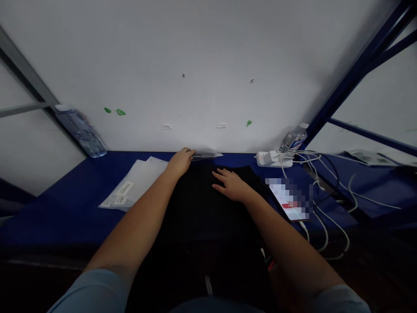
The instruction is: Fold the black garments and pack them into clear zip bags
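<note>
Grip wide open on one side: right hand point(230, 184) lies flat on the black cloth point(202, 208), fingers spread, holding nothing. Left hand point(181, 163) curls near the cloth's far edge; whether it pinches anything, I can't tell. Soft stuff like this likely wants light, even palm pressure, one hand steadying the edge. Blue surface point(81, 187) beneath, plastic bags point(138, 178) left, phone point(286, 202) and power strip point(265, 159) right, white wall point(211, 52) behind, light dim.

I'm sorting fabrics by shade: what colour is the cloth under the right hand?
The cloth looks black, best seen in the head view.
</note>
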{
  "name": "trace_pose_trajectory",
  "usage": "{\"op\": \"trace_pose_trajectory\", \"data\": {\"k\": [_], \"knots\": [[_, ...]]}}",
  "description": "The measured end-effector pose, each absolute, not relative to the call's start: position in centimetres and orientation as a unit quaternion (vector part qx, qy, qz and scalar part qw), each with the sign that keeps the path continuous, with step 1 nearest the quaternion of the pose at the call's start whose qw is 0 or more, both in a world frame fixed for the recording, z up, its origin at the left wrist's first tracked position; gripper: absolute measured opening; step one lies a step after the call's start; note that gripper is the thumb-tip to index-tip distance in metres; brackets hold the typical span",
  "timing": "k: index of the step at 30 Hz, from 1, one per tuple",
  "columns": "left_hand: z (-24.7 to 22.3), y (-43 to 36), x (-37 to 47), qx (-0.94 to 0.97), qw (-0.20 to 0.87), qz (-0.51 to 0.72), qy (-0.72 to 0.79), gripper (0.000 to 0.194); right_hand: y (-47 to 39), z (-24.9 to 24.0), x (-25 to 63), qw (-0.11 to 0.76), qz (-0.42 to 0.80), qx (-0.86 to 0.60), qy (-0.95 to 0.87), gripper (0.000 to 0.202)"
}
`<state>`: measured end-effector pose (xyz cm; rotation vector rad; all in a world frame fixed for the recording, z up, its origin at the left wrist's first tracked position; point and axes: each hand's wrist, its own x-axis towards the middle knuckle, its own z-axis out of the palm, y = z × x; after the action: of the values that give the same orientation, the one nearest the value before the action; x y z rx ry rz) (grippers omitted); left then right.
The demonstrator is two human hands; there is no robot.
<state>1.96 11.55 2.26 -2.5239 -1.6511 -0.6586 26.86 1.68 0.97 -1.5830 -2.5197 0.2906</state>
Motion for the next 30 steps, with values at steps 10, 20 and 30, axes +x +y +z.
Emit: {"op": "trace_pose_trajectory", "data": {"k": [10, 20, 30], "knots": [[3.4, 9.9, 2.7, -0.828, -0.028, -0.291, -0.478, 0.031, 4.1, 3.7, 27.8, 0.227, 0.019, -0.540, -0.810, 0.056], [2.8, 9.5, 3.7, -0.839, -0.069, -0.329, -0.428, 0.028, 6.1, 4.0, 26.3, 0.155, -0.120, -0.621, -0.759, 0.036], [3.2, 8.7, 4.5, -0.835, -0.081, -0.350, -0.417, 0.019, 7.2, 2.7, 26.5, 0.190, -0.120, -0.553, -0.802, 0.049]]}}
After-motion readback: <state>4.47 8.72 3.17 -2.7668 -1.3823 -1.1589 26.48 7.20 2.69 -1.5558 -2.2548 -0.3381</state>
